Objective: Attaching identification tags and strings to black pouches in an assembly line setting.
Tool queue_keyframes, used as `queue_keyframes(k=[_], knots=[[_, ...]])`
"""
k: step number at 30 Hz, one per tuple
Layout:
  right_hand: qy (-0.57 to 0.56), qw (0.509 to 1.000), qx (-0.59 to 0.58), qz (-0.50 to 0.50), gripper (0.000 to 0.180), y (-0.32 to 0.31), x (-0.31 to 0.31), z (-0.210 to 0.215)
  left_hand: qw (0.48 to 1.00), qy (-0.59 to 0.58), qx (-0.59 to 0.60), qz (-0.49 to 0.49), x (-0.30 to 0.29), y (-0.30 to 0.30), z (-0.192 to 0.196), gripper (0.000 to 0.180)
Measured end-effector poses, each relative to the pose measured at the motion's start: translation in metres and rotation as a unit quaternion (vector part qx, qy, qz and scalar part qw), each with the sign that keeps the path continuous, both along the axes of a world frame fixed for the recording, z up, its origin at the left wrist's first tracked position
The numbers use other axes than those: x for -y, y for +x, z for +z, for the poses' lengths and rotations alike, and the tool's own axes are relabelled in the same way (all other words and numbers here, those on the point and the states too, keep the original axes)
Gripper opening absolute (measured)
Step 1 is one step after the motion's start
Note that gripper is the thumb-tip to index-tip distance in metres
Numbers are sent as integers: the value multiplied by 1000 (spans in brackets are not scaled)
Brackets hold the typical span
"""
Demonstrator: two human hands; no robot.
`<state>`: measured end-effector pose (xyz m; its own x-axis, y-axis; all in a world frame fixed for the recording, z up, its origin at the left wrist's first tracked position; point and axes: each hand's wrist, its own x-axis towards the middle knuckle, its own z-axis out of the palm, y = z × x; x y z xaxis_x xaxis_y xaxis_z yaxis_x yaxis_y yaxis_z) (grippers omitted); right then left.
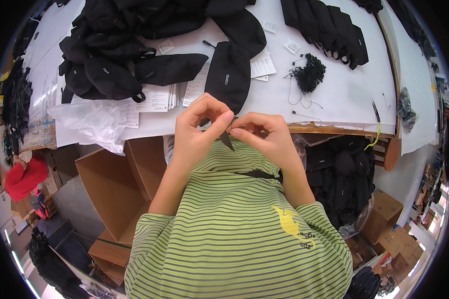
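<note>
The 2 bare hands meet at the near edge of the bench [341,102], in front of the striped green shirt [234,214]. A narrow dark strip [227,141] is between them, its pointed end hanging toward the shirt. The left hand [203,122] has thumb and index finger pinched on this strip. The right hand [265,130] has its fingers bent and drawn together at the strip's far end, touching or almost touching the left fingers; I cannot tell whether they grip it too.

Just to the far side of the left hand lies a black pouch [228,72], flat on the bench, its near end partly hidden by that hand. Farther left is a large heap of black pouches [112,47], with white printed sheets [157,98] under its near side and a crumpled clear plastic bag [95,119] near the left. To the far right of the hands sits a tangle of black cords [308,74], and beyond it a row of black cases [329,32] overlaps. A slim dark tool [376,111] lies near the right corner beside a yellow strap [374,138]. An open cardboard box [112,187] stands near the left forearm; at far left is a person in red [27,177].
</note>
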<state>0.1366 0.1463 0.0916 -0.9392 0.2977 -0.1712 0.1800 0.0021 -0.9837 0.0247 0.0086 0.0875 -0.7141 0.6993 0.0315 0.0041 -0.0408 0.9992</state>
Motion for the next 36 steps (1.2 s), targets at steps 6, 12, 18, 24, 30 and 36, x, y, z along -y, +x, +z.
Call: queue_keyframes(k=[6,12,18,24,30,36], knots=[[-49,997,11,-64,11,22,-21,7,916,-339,-210,39,29,-29,-40,7],[22,998,57,-15,10,31,-33,17,922,-321,-214,-28,38,-29,-62,10],[209,974,80,-25,10,11,-4,-4,981,-165,-96,-38,20,-15,-43,10],[290,957,21,-7,9,3,7,-7,992,-116,-34,-32,10,-3,-29,13],[234,972,32,-23,13,4,8,-5,992,-93,-73,33,9,5,-17,9],[-178,981,-57,-54,23,6,-5,-5,993,21,11,119,13,5,-1,5]])
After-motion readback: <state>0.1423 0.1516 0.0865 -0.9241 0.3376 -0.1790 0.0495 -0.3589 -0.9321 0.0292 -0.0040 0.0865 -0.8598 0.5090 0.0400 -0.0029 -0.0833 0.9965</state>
